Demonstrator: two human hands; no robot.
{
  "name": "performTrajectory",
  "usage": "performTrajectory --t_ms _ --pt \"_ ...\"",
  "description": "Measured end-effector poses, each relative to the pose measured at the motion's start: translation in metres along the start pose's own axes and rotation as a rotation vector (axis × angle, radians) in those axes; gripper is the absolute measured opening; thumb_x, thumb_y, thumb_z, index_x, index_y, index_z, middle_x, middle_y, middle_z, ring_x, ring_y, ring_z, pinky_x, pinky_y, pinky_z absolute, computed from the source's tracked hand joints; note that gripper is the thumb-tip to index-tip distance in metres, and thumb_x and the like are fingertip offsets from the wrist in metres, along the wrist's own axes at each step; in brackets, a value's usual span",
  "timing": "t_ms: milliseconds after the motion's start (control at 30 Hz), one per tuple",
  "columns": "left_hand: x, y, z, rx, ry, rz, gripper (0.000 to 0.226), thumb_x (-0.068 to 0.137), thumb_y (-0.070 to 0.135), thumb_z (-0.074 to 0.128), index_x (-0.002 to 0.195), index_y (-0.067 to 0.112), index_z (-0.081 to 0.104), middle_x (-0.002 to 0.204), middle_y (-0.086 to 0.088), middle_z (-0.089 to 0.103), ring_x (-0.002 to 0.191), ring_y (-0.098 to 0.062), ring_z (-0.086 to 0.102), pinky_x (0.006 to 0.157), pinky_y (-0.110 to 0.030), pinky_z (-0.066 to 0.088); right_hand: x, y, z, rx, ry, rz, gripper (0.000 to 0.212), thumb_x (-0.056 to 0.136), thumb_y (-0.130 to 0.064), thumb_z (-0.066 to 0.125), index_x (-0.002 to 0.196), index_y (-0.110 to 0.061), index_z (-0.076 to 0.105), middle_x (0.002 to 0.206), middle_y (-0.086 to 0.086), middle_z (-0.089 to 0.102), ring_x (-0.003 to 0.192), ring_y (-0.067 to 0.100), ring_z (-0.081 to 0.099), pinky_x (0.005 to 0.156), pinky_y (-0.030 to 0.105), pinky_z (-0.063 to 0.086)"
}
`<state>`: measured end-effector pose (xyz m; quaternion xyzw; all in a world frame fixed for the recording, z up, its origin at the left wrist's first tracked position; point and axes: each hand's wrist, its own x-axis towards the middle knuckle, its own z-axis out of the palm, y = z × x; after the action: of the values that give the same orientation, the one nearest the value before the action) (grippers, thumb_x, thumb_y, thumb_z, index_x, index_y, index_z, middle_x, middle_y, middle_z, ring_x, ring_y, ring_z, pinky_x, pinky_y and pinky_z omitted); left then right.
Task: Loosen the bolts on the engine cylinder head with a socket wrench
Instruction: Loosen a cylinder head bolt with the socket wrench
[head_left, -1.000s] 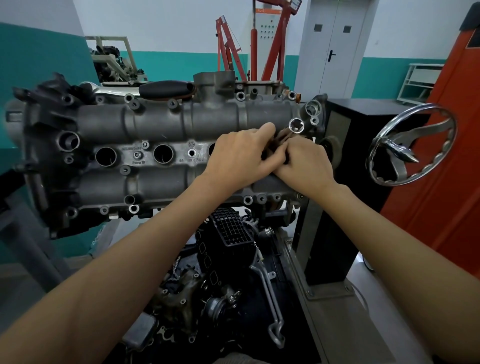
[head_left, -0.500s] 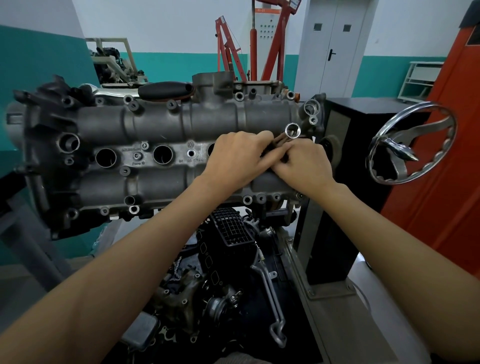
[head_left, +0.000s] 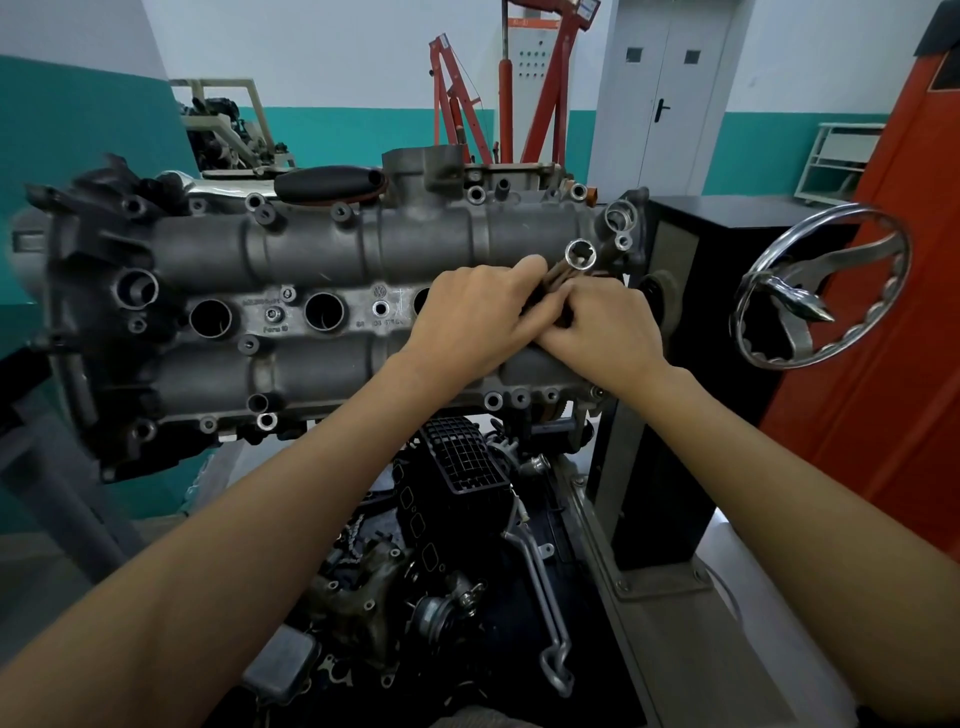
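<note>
The socket wrench (head_left: 563, 270) sits between my two hands over the right end of the engine cylinder head (head_left: 322, 270), its open chrome socket end (head_left: 581, 254) poking up and to the right, just clear of my fingers and just beside the head's right-hand corner boss. Compared with a second ago that chrome end has dropped slightly and swung leftward toward my knuckles, then risen a touch again, so I judge the tool is being rocked through short arcs on a bolt hidden under my hands; I cannot see the bolt itself or whether it has started to turn. My left hand (head_left: 472, 317) is curled over the dark shaft from the left, its grip closed around the wrench, and my right hand (head_left: 602, 327) wraps it from the right, also clamped on the wrench, the two hands touching each other. Both hands have stayed in almost the same spot over the past second. Further left along the head I can see three round plug wells and several small bolts still seated, so I judge most of the loosening remains to be done. To the right stands a chrome handwheel (head_left: 821, 286) on the engine stand, well apart from my hands. Below the head lies a black intake manifold (head_left: 462, 457) among loose engine parts.
</note>
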<state>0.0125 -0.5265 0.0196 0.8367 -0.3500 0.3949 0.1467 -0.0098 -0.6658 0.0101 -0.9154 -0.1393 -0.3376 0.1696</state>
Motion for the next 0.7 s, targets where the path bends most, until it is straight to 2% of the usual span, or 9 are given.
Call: performTrajectory --t_ms 133,300,433,533,700 --pt "0.0002 -0.0003 -0.0004 -0.006 0.002 -0.018 0.046 0.094 0.047 0.045 0.073 0.008 0.056 0.055 -0.006 0.055 0.052 -0.026 0.053 0.049 -0.029 0.029 -0.0014 0.0007 0.0023 -0.005 0.032 0.014 0.019 0.076 -0.038 0.044 0.060 -0.028 0.038 0.065 0.003 0.060 0.065 0.025 0.056 0.054 0.028 0.027" --pt "0.0004 0.0008 -0.0012 -0.021 0.008 -0.002 0.040 0.093 0.045 0.045 0.079 0.009 0.053 0.059 -0.003 0.056 0.053 -0.024 0.052 0.048 -0.029 0.033 -0.0020 0.0023 0.0045 -0.046 0.066 -0.019 0.028 0.077 -0.034 0.045 0.073 -0.012 0.061 0.076 0.007 0.066 0.072 0.028 0.059 0.058 0.027 0.027" --pt "-0.0006 0.0029 -0.0023 -0.046 0.025 0.012 0.039 0.089 0.046 0.040 0.082 0.008 0.049 0.061 0.000 0.052 0.053 -0.026 0.050 0.048 -0.028 0.029 -0.0027 0.0015 0.0017 -0.026 0.036 -0.014 0.014 0.078 -0.029 0.049 0.067 -0.021 0.046 0.067 -0.001 0.056 0.067 0.023 0.053 0.059 0.027 0.026" --pt "-0.0009 0.0031 -0.0014 -0.035 0.027 0.014 0.031 0.087 0.038 0.049 0.086 0.007 0.049 0.062 0.006 0.044 0.053 -0.027 0.049 0.049 -0.028 0.026 -0.0017 0.0018 0.0015 -0.040 0.012 -0.010 0.017 0.082 -0.026 0.052 0.069 -0.023 0.041 0.063 -0.010 0.041 0.063 0.015 0.042 0.058 0.027 0.024" --pt "-0.0003 0.0022 -0.0008 -0.029 0.019 0.011 0.026 0.085 0.033 0.053 0.088 0.008 0.045 0.063 0.006 0.044 0.050 -0.022 0.041 0.047 -0.027 0.025 -0.0011 0.0031 0.0017 -0.030 0.021 -0.009 0.032 0.083 -0.022 0.055 0.060 -0.027 0.033 0.056 -0.016 0.034 0.061 0.014 0.040 0.056 0.028 0.023"
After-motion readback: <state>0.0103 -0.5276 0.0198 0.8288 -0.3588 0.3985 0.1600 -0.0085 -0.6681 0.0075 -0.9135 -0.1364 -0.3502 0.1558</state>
